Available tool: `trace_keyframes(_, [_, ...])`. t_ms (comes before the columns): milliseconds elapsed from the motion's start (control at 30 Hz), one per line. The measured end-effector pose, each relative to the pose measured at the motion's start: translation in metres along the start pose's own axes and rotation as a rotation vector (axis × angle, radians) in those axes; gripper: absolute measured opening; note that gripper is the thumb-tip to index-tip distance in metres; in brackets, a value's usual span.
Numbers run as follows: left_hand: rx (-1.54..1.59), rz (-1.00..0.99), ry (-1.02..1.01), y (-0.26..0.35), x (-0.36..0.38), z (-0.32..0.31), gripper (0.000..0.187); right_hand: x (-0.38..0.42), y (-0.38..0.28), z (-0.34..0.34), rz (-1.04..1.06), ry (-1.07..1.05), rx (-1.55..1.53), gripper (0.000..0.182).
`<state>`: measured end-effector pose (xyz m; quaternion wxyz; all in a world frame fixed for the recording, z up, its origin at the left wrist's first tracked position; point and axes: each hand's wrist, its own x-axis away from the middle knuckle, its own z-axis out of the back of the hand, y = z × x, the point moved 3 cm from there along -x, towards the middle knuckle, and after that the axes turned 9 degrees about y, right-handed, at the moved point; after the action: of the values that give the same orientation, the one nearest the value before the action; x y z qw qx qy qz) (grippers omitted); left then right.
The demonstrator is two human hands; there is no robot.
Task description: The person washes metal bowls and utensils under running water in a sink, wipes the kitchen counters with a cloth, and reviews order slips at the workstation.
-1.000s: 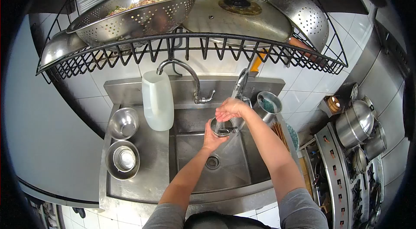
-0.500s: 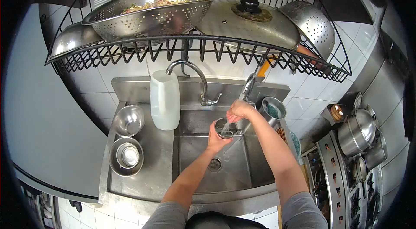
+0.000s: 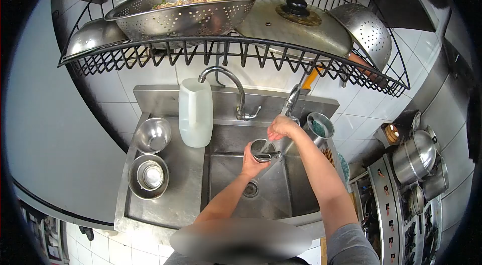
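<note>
Cup: over the sink, in the running water; best kept level to fill, tipped to drain
Left hand: fingers curled around the cup
Right hand: fingers bunched above its rim, pinch unclear
Colander: shredded food
Larger bowl: 1 smaller bowl inside

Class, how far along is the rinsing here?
Midway, it seems. Done: the right-hand faucet is running. In hand: the left hand holds a metal cup in the stream, the right hand close by. Left, probably: emptying the cup, shutting the faucet. Whether the nested bowls are washed, I cannot tell.
</note>
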<state>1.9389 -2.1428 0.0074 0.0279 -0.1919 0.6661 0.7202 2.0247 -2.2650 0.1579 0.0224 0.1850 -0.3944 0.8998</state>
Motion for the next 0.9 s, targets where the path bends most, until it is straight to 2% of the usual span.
trace_keyframes(133, [-0.075,0.061,0.017,0.007,0.004,0.004,0.102,0.006,-0.001,0.002,-0.005,0.015,-0.026,0.015])
trace_keyframes(167, [-0.001,0.052,0.011,0.004,0.005,0.001,0.101,0.006,-0.001,0.001,-0.007,0.009,-0.027,0.014])
trace_keyframes(233, [0.135,0.039,0.027,-0.005,0.005,-0.003,0.100,0.004,-0.002,0.005,0.099,0.038,0.303,0.016])
trace_keyframes(300, [0.043,-0.006,0.024,0.011,0.008,0.003,0.095,0.014,-0.017,-0.004,0.121,0.033,0.342,0.019])
trace_keyframes(333, [0.243,-0.023,0.039,-0.016,0.009,-0.006,0.097,0.011,-0.022,-0.013,0.159,-0.026,0.485,0.018])
trace_keyframes(367, [0.166,-0.070,0.057,-0.014,0.011,-0.001,0.099,0.016,-0.036,-0.023,0.111,-0.070,0.386,0.020])
trace_keyframes(400, [0.217,-0.011,0.020,-0.013,0.016,0.011,0.100,0.018,-0.048,-0.039,0.097,-0.086,0.352,0.025])
trace_keyframes(433, [0.266,0.050,-0.013,-0.012,0.021,0.023,0.102,0.024,-0.066,-0.059,0.171,-0.086,0.353,0.017])
trace_keyframes(500, [0.138,-0.008,-0.043,0.032,0.033,0.057,0.103,0.026,-0.100,-0.108,0.503,-0.219,0.551,0.015])
trace_keyframes(600, [0.128,0.097,-0.148,0.039,0.066,0.115,0.103,0.031,-0.133,-0.199,0.701,-0.240,0.366,0.013])
trace_keyframes(667, [0.127,0.021,-0.111,0.034,0.091,0.157,0.104,0.032,-0.153,-0.259,0.830,-0.222,0.229,0.010])
trace_keyframes(700, [0.036,0.057,-0.092,0.041,0.102,0.184,0.104,0.033,-0.162,-0.286,0.915,-0.215,0.184,0.010])
trace_keyframes(767, [-0.097,0.093,-0.040,0.063,0.127,0.235,0.104,0.048,-0.179,-0.323,1.071,0.037,0.325,0.008])
trace_keyframes(833, [-0.164,0.121,0.008,0.068,0.147,0.278,0.104,0.051,-0.184,-0.359,1.073,0.148,0.428,0.014])
trace_keyframes(867, [-0.188,0.149,0.023,0.066,0.156,0.297,0.104,0.046,-0.185,-0.376,1.035,0.077,0.617,0.020])
trace_keyframes(900, [-0.212,0.175,0.039,0.064,0.164,0.312,0.104,0.046,-0.186,-0.387,1.013,0.101,0.626,0.022])
